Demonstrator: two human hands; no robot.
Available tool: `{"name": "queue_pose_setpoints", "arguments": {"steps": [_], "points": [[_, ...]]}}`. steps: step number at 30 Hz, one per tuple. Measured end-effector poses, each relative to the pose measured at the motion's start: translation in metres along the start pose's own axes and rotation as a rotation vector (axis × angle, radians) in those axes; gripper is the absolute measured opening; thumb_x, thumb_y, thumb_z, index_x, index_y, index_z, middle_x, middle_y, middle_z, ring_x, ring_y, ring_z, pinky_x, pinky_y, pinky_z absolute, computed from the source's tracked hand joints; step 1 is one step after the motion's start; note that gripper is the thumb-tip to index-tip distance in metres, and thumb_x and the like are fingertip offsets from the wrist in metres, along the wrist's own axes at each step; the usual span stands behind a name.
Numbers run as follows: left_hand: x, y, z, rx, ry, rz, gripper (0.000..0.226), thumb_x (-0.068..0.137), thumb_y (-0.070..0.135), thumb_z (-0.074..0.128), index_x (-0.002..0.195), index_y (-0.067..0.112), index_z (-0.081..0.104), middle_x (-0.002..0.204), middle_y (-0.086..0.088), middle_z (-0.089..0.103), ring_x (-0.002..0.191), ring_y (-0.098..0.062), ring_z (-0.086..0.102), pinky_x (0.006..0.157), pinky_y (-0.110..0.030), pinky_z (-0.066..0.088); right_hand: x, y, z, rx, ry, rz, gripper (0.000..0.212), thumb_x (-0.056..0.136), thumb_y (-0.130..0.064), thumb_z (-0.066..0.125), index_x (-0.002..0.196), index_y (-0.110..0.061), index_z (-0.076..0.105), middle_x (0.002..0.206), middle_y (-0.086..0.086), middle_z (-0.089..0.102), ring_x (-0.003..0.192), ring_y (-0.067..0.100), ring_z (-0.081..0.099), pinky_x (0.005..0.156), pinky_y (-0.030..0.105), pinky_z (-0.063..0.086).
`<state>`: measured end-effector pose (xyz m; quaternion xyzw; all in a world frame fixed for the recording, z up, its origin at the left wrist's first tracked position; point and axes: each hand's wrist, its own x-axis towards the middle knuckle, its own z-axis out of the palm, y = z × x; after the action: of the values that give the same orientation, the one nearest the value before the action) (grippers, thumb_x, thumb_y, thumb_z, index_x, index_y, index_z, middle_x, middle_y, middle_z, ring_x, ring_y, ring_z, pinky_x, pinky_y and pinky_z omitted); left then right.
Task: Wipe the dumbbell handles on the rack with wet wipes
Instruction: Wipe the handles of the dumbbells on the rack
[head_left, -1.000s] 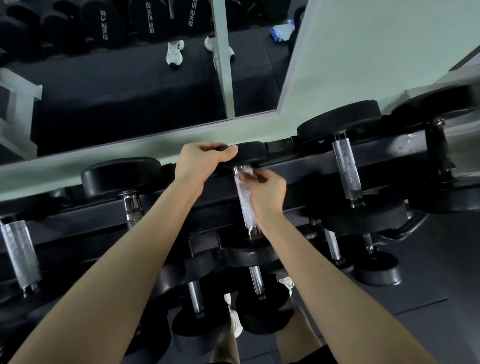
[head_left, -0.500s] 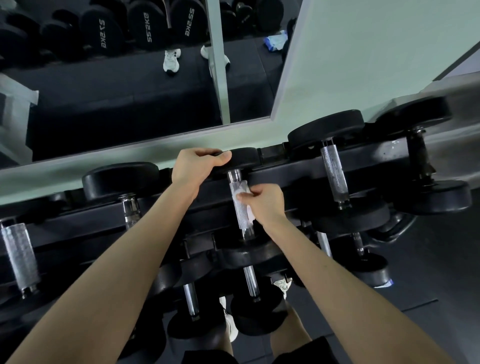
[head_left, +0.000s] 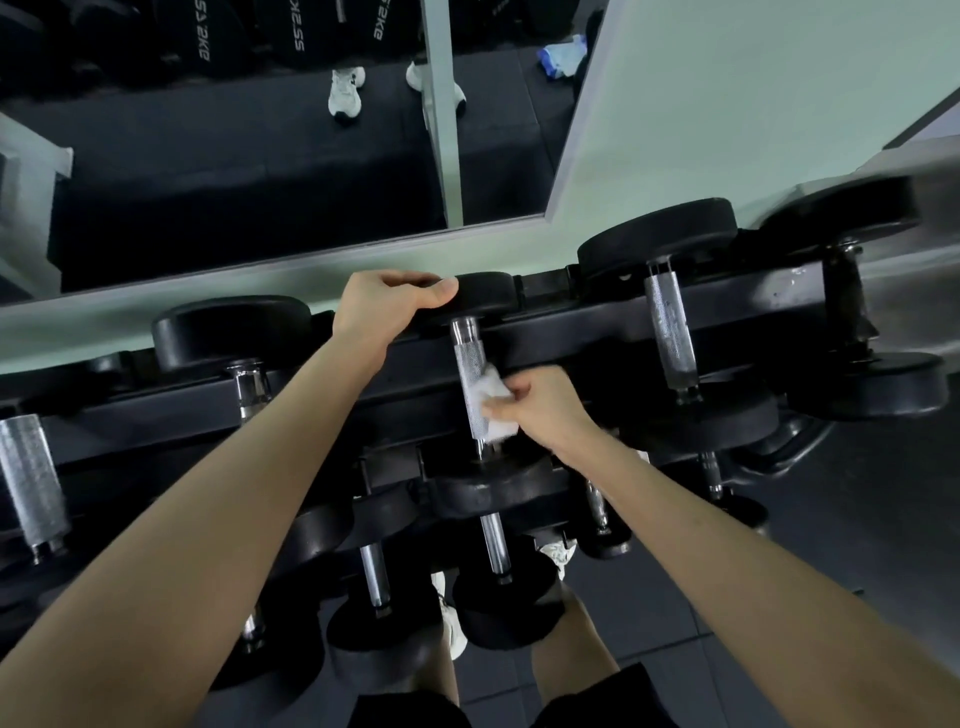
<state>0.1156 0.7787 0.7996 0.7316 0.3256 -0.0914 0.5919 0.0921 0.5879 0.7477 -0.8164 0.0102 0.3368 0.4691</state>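
A black dumbbell rack (head_left: 623, 322) runs across the view with several dumbbells on its tiers. My left hand (head_left: 387, 309) grips the far black head (head_left: 485, 296) of the middle dumbbell on the top tier. That dumbbell's knurled metal handle (head_left: 467, 364) runs toward me. My right hand (head_left: 545, 405) holds a white wet wipe (head_left: 493, 400) pressed against the right side of the handle's lower half. The handle's near end is partly hidden by the wipe.
Other dumbbells flank it: one handle (head_left: 670, 332) to the right, one (head_left: 252, 384) to the left, a thick one (head_left: 31, 478) at far left. Lower tiers hold smaller dumbbells (head_left: 493, 540). A wall mirror (head_left: 260, 156) behind reflects shoes and weights. My legs stand below.
My right hand has slid the wipe down the handle, from its far end toward the near end. The left hand stays on the dumbbell head.
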Motion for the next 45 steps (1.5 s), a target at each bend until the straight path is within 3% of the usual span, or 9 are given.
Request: {"name": "queue_pose_setpoints", "arguments": {"steps": [4,9,13,17,22,26,31,38,45], "points": [[0.002,0.0,-0.001,0.004,-0.001,0.004,0.025,0.058,0.041,0.085,0.079,0.032,0.075,0.088,0.013,0.074,0.097,-0.011,0.065,0.096,-0.037,0.049,-0.014,0.02,0.002,-0.196,-0.057,0.02,0.03,0.072,-0.021,0.08,0.054,-0.006,0.061,0.05,-0.001,0.048,0.048,0.005,0.04,0.052,0.023,0.032],[0.0,0.0,0.0,0.046,0.02,0.037,0.021,0.061,0.045,0.083,0.077,0.035,0.074,0.085,0.016,0.073,0.094,-0.008,0.066,0.094,-0.035,0.05,0.007,-0.013,0.003,0.187,0.075,-0.029,0.014,0.073,-0.006,0.078,0.083,0.001,0.072,0.076,0.014,0.069,0.073,0.014,0.061,0.07,0.032,0.05],[-0.003,-0.001,-0.001,0.179,0.011,0.131,0.022,0.069,0.05,0.076,0.086,0.036,0.072,0.089,0.019,0.071,0.093,-0.004,0.064,0.095,-0.036,0.049,0.014,-0.022,0.001,0.357,-0.096,0.086,0.03,0.079,-0.007,0.073,0.109,-0.005,0.067,0.096,0.007,0.071,0.086,0.015,0.067,0.082,0.029,0.055],[-0.004,-0.001,0.001,0.394,0.0,0.226,0.04,0.07,0.06,0.07,0.101,0.034,0.068,0.095,0.017,0.068,0.096,-0.008,0.062,0.09,-0.036,0.05,0.019,-0.016,0.0,0.546,-0.263,0.186,0.02,0.083,-0.008,0.069,0.102,-0.013,0.064,0.096,0.007,0.071,0.091,0.022,0.069,0.088,0.036,0.054],[-0.005,-0.001,0.002,0.412,0.036,0.294,0.044,0.068,0.054,0.074,0.105,0.031,0.07,0.093,0.016,0.07,0.092,-0.007,0.064,0.086,-0.033,0.052,0.017,-0.017,0.009,0.639,-0.125,0.168,0.015,0.08,0.0,0.069,0.094,-0.004,0.066,0.085,0.012,0.069,0.076,0.024,0.068,0.075,0.033,0.057],[-0.008,-0.001,0.0,0.26,0.008,0.244,0.046,0.062,0.043,0.082,0.103,0.025,0.072,0.097,0.012,0.071,0.094,-0.005,0.064,0.087,-0.026,0.05,0.01,-0.018,0.007,0.571,-0.009,0.153,0.016,0.078,-0.001,0.072,0.093,-0.004,0.069,0.085,0.01,0.07,0.081,0.023,0.069,0.083,0.034,0.056],[-0.009,0.005,0.005,0.133,-0.083,0.232,0.033,0.065,0.03,0.082,0.096,0.03,0.069,0.09,0.02,0.067,0.078,0.007,0.063,0.07,-0.005,0.045,0.004,-0.021,-0.012,0.498,0.104,0.09,0.013,0.077,-0.002,0.074,0.089,-0.005,0.07,0.071,-0.001,0.067,0.071,0.01,0.066,0.066,0.018,0.049],[0.004,-0.011,-0.01,0.02,-0.177,0.168,0.034,0.075,0.009,0.074,0.107,0.015,0.068,0.089,0.014,0.071,0.08,0.004,0.066,0.073,-0.009,0.048,0.008,-0.022,0.016,0.28,0.272,0.066,0.01,0.075,-0.011,0.075,0.077,-0.02,0.07,0.08,-0.001,0.071,0.086,0.016,0.067,0.087,0.035,0.053],[-0.004,-0.012,-0.04,0.084,-0.154,0.127,0.029,0.08,0.012,0.071,0.107,0.02,0.069,0.102,0.003,0.071,0.094,-0.009,0.065,0.088,-0.022,0.047,0.004,-0.037,0.057,-0.154,0.369,-0.014,0.02,0.085,-0.021,0.064,0.104,-0.014,0.066,0.091,0.004,0.071,0.09,0.022,0.065,0.083,0.037,0.051]]}}
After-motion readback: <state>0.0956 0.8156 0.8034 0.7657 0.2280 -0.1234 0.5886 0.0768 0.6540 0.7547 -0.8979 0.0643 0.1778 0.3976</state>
